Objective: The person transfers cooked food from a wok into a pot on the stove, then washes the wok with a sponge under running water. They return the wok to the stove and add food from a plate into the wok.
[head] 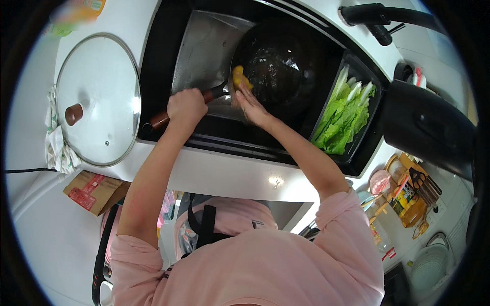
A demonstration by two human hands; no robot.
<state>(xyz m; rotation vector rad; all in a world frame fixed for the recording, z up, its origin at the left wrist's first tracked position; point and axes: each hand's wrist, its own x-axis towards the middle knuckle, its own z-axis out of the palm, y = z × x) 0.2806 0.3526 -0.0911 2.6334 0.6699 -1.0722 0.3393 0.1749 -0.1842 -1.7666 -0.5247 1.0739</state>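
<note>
My left hand [187, 104] grips the brown handle [159, 120] of a dark wok [283, 72] that sits in a black sink [206, 134]. Water with bright glints lies in the wok. My right hand [252, 105] presses a yellow sponge or cloth [240, 77] against the wok's left rim, near where the handle joins. Part of the sponge is hidden under the fingers. At the sink's right end, a black draining basket [342, 147] holds several green lettuce-like leaves [344, 114].
A glass lid [101, 126] with a brown knob lies left of the sink. A black faucet [363, 15] stands at the back right. A black container-like object [427, 126] juts in at right, near bottles and a knife block [425, 187]. A brown paper bag [95, 191] is below the lid.
</note>
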